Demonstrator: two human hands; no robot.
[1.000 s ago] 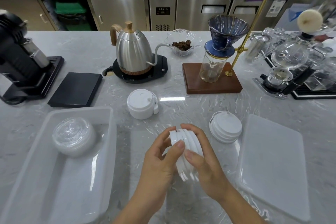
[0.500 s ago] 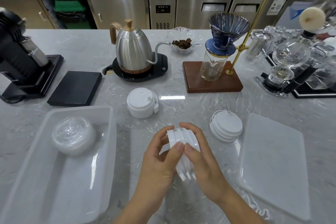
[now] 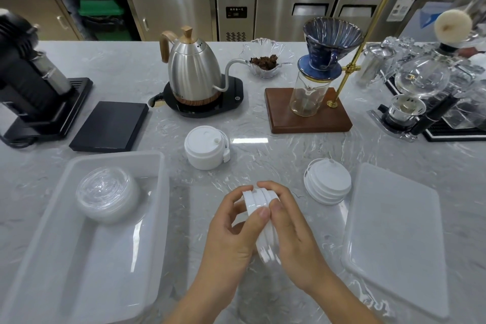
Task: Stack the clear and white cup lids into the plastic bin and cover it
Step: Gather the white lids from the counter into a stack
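My left hand [image 3: 231, 229] and my right hand [image 3: 292, 231] together grip a stack of white cup lids [image 3: 259, 200] held on edge above the counter. The translucent plastic bin [image 3: 157, 218] lies at the left with a pile of clear lids [image 3: 106, 192] in its far end. A second stack of white lids [image 3: 328, 184] rests on the counter to the right of my hands. Another white lid stack [image 3: 205, 147] with flip tabs sits farther back. The flat bin cover [image 3: 397, 239] lies at the right.
Behind the lids stand a steel gooseneck kettle [image 3: 193, 71] on its black base, a black scale [image 3: 110, 126], a grinder [image 3: 29, 84] at the left, a pour-over stand [image 3: 307, 110] and a siphon brewer [image 3: 418, 102] at the right. A glass dish [image 3: 265, 63] holds brown grounds.
My hands keep gripping the white lid stack and have pressed it slightly tighter together; nothing else on the counter has moved.
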